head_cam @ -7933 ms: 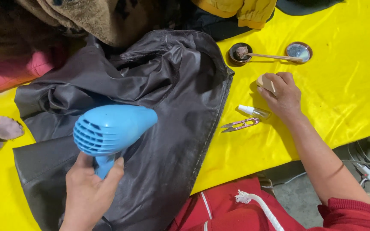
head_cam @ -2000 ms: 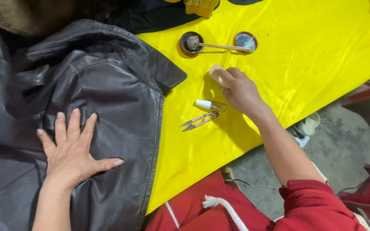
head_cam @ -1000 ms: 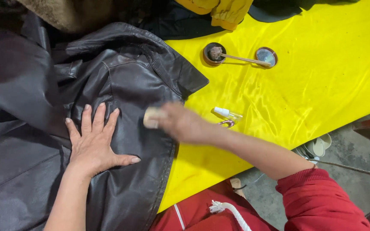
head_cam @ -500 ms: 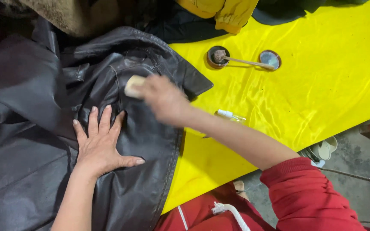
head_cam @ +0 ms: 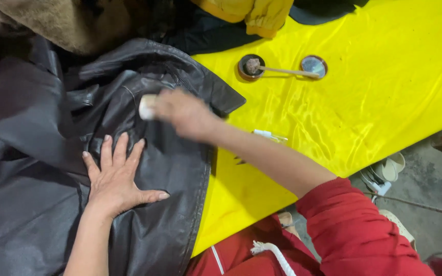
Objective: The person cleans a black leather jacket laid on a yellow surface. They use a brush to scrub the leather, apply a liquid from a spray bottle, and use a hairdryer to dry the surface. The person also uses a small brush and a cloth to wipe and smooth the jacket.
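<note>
A dark brown leather jacket (head_cam: 37,133) lies spread over the left of a yellow satin cloth (head_cam: 364,102). My left hand (head_cam: 116,179) rests flat on the jacket's front, fingers spread. My right hand (head_cam: 182,112) is blurred above the jacket near its collar and grips a small pale block, a sponge or brush (head_cam: 147,106), whose end touches the leather just above my left fingertips.
A small round tin with a stick in it (head_cam: 251,66) and its lid (head_cam: 313,66) sit on the cloth behind. A little clear bottle (head_cam: 269,135) and a thread snip (head_cam: 240,161) lie by my forearm. Brown fur and a yellow garment (head_cam: 254,13) lie at the back.
The blue hair dryer left my left hand, which now lies flat on the jacket. My right hand carried the pale block from the cloth onto the jacket and keeps moving it leftward.
</note>
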